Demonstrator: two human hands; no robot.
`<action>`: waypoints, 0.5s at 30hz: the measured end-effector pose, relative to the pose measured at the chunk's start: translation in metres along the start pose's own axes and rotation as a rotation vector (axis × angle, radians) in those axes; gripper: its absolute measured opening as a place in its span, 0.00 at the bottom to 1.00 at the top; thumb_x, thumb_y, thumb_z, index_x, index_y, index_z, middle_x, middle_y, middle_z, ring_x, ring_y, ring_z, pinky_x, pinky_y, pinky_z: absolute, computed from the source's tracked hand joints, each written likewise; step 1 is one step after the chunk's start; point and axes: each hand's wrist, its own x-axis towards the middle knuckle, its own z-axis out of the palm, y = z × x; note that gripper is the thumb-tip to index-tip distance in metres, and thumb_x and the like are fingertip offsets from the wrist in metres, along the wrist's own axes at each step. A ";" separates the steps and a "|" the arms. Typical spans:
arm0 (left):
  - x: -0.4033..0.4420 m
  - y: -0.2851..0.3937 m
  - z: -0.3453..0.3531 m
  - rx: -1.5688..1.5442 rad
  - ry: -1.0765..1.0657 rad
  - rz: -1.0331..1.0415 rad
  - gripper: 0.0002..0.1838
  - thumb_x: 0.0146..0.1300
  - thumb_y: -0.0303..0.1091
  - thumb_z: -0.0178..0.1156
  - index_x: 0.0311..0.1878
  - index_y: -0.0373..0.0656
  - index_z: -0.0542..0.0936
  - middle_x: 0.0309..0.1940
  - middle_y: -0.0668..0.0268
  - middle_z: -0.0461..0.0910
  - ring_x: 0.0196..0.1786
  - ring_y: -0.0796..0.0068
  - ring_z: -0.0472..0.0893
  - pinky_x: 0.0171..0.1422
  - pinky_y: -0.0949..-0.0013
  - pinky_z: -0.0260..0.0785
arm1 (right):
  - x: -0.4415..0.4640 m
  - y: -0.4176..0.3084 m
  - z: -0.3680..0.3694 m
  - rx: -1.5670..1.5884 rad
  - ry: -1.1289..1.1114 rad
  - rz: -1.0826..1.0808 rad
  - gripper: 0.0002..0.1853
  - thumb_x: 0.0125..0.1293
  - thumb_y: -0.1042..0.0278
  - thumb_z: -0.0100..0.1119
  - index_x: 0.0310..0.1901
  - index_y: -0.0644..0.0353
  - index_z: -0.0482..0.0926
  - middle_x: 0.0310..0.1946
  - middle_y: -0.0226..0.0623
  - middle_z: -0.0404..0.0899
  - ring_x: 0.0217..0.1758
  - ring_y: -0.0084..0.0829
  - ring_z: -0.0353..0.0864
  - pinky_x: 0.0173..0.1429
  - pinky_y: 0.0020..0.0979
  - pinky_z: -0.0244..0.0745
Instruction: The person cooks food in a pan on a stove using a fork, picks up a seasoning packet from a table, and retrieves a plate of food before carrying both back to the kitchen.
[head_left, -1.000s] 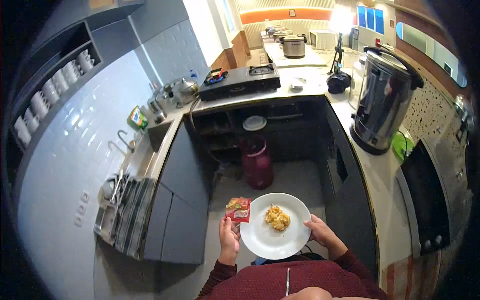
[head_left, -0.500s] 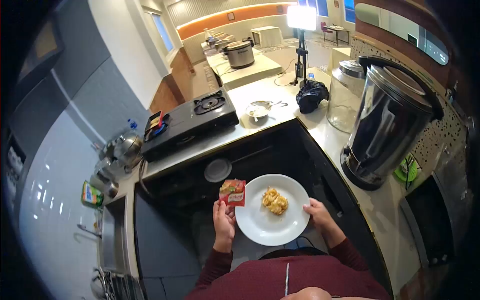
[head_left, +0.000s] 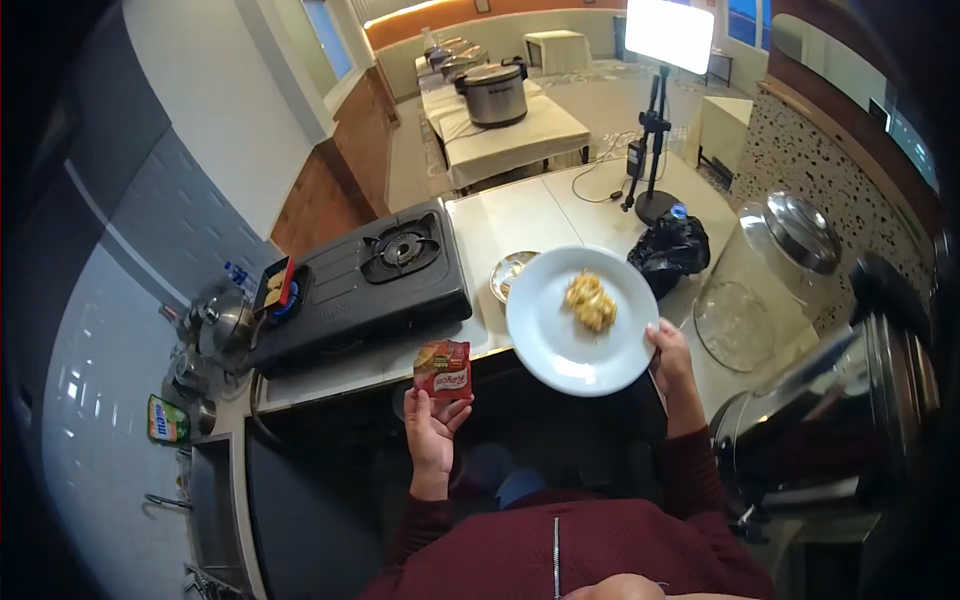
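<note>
My right hand (head_left: 675, 370) grips the rim of a white plate (head_left: 545, 345), thumb on top. A small golden-brown fried piece of food (head_left: 592, 302) lies on the plate. Between the thumb and fingers of my left hand (head_left: 433, 430) is a red seasoning packet (head_left: 443, 371), its printed side facing up. The plate hangs over the counter's front edge and partly covers a small bowl (head_left: 510, 272) behind it. A gap separates the packet from the plate.
A black two-burner gas stove (head_left: 365, 285) stands left, with a small red-edged pan (head_left: 273, 287) over a blue flame. To the right are a black plastic bag (head_left: 670, 248), a glass jar (head_left: 745, 320), a lamp stand (head_left: 655, 150) and a large dark metal appliance (head_left: 810, 415).
The plate has moved up and right, from above the dark floor to the counter's edge. The packet has moved slightly up and left, away from the plate. The camera view has shifted.
</note>
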 end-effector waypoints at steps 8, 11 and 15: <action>0.033 -0.071 -0.129 0.034 -0.067 -0.087 0.12 0.69 0.43 0.43 0.49 0.48 0.65 0.39 0.58 0.78 0.36 0.59 0.82 0.35 0.67 0.78 | 0.134 0.102 0.006 -0.113 0.245 -0.034 0.13 0.66 0.72 0.42 0.49 0.69 0.68 0.41 0.45 0.75 0.40 0.40 0.80 0.41 0.47 0.79; 0.046 -0.063 -0.147 0.063 -0.109 -0.151 0.12 0.69 0.42 0.44 0.49 0.47 0.66 0.38 0.57 0.79 0.35 0.61 0.82 0.35 0.67 0.78 | 0.169 0.133 0.004 -0.165 0.305 0.054 0.15 0.67 0.71 0.41 0.53 0.68 0.64 0.45 0.49 0.73 0.43 0.44 0.78 0.42 0.50 0.79; 0.089 0.008 -0.119 0.203 -0.206 -0.279 0.13 0.67 0.41 0.47 0.49 0.46 0.66 0.37 0.57 0.79 0.34 0.61 0.82 0.35 0.67 0.78 | 0.206 0.114 0.010 -0.201 0.447 0.174 0.16 0.68 0.67 0.40 0.55 0.61 0.62 0.45 0.46 0.74 0.42 0.43 0.80 0.39 0.47 0.80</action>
